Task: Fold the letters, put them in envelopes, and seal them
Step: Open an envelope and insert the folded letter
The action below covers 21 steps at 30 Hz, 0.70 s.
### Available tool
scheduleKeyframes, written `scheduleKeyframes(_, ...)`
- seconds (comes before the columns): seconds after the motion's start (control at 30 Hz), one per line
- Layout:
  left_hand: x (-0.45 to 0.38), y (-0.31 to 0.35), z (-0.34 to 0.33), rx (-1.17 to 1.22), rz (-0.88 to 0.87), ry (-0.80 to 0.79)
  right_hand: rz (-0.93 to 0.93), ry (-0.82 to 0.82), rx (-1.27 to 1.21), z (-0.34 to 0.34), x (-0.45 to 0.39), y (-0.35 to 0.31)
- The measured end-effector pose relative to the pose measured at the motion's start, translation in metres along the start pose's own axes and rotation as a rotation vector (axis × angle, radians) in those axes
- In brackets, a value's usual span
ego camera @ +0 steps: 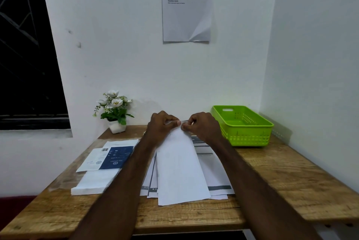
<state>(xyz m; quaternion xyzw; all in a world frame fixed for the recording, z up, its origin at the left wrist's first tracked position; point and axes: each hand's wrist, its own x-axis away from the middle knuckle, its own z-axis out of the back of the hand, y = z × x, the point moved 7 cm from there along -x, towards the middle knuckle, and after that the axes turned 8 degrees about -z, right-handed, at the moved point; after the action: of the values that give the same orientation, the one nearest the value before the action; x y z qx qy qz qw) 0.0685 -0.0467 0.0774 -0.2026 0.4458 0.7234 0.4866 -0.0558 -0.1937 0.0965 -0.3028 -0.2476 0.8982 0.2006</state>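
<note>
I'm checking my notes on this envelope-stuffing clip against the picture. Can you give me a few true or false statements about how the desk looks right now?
1. Both hands pinch the far end of the white envelope. True: the left hand and the right hand meet there.
2. The green basket holds sealed envelopes. False: nothing shows inside it.
3. A potted plant stands at the far left of the table, against the wall. True.
4. The envelope lies on bare wood. False: it lies over printed letters.
5. The stack of white envelopes sits to the right of the arms. False: it is on the left, under a blue and white sheet.
</note>
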Motion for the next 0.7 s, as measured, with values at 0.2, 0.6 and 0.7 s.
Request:
scheduleKeyframes(0.2,0.0,0.001,0.002,0.031,0.025,0.008,-0.036,0.04,0.011,0.004,0.003,0.0)
scheduleKeyframes(0.6,0.003,0.013,0.008,-0.004,0.015,-0.01,-0.047,-0.304,-0.528,-0.021,0.003,0.005)
scheduleKeyframes(0.7,0.003,0.016,0.009,-0.012,0.017,0.01,-0.08,-0.355,-0.631,-0.025,0.006,0.005)
